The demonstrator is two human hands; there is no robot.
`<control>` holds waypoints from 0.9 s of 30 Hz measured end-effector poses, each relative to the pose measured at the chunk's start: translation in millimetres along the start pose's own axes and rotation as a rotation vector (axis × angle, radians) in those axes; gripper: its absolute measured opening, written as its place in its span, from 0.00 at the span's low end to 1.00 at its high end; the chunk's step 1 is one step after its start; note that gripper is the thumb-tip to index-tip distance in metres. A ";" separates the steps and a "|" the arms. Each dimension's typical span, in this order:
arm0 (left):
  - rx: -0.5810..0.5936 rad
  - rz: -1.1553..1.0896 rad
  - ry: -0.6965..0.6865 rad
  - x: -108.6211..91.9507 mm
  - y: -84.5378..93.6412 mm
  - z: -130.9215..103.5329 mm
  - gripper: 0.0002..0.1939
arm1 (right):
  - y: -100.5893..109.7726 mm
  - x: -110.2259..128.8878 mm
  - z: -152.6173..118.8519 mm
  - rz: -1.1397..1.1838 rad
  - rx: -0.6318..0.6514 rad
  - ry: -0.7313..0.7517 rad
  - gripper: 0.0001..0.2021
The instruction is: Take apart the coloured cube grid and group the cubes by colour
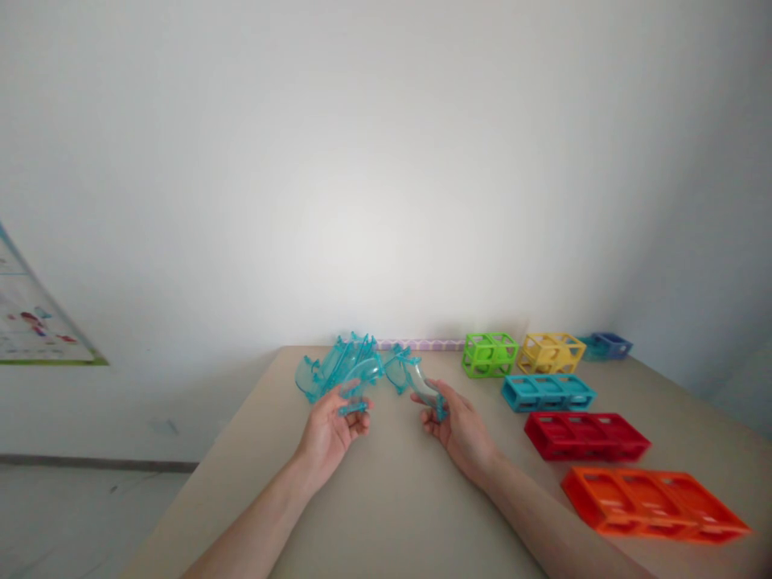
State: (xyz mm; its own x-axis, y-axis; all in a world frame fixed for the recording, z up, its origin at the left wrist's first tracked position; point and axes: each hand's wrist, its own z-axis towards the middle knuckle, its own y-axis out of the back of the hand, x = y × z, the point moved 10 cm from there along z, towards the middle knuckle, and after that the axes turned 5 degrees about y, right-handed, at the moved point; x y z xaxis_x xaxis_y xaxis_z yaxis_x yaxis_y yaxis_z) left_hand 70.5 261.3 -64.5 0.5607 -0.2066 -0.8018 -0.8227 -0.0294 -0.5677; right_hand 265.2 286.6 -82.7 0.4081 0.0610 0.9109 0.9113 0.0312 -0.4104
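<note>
My left hand (334, 426) is closed on a curved, see-through blue piece (364, 371), which it holds above the table. Facing it, my right hand (453, 420) grips another curved, see-through blue piece (425, 391). The two held pieces are apart. Just behind my left hand, a pile of see-through blue pieces (338, 362) lies on the table, partly hidden by the held piece. One more blue piece (396, 368) rests between the pile and the piece in my right hand.
On the right of the table (374, 515) sit open frames: green (490, 355), yellow (551, 354), light blue (548, 392), red (586, 437), orange (654, 504) and dark blue (611, 346). A patterned purple strip (422, 345) runs along the wall. A poster (36, 314) hangs at left.
</note>
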 end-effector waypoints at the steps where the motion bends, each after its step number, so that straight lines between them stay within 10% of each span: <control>1: 0.026 0.011 0.009 1.2 -2.2 -1.1 0.21 | -4.2 -2.6 -2.0 0.025 0.032 -0.027 0.18; 11: 0.131 0.130 0.091 23.6 -22.4 -6.4 0.11 | -51.0 -7.8 -28.6 0.008 0.421 -0.039 0.16; 27: 0.195 0.064 0.031 17.1 -26.0 -7.2 0.14 | -33.7 10.8 -23.1 -0.363 0.222 0.234 0.14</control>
State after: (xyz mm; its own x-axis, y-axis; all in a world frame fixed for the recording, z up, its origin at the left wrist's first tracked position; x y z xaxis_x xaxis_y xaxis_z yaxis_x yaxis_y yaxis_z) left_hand 100.8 251.5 -62.2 0.5023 -0.2318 -0.8330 -0.8212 0.1738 -0.5435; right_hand 240.1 263.1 -58.1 0.0897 -0.2183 0.9717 0.9741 0.2228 -0.0399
